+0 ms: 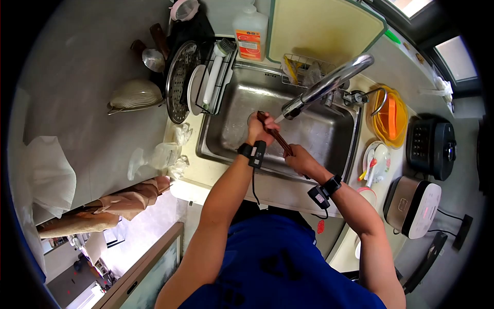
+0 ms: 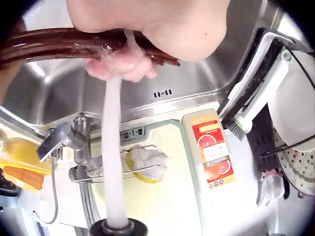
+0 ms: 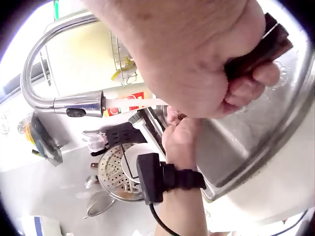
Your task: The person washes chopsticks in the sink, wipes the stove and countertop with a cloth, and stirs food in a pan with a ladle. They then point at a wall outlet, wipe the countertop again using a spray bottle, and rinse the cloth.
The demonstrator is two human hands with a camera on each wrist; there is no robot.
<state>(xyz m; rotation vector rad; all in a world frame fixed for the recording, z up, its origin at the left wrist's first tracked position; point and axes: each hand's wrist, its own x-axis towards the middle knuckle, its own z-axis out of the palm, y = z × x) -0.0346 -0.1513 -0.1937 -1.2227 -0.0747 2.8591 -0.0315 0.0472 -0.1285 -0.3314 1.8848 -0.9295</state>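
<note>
- The bundle of chopsticks [image 1: 278, 138] is glossy red-brown, slim and wet, its tips tapered and the other ends blunt and squarish; how many sticks it holds cannot be counted.
- It slants above the sink [image 1: 242, 95], toward the sink's near edge, under the water.
- Left grip [image 1: 258, 131]: one hand, fingers curled round the tip end.
- Right grip [image 1: 304, 162]: one hand, closed firmly about the blunt end.
- One faucet [image 1: 329, 86] leans in from the sink's far right corner; its single white stream [image 2: 112, 152] falls at the left grip and the sticks.
- One bottle [image 1: 250, 36] with an orange label stands past the sink's far left corner, and one cutting board [image 1: 324, 31] beyond its far edge.
- Along the sink's left edge: one white-handled brush [image 1: 212, 82] and one perforated round plate [image 3: 109, 169].
- Toward the right edge of the desk [image 1: 198, 175]: two appliances, one dark [image 1: 431, 147], one pale-fronted [image 1: 423, 206].
</note>
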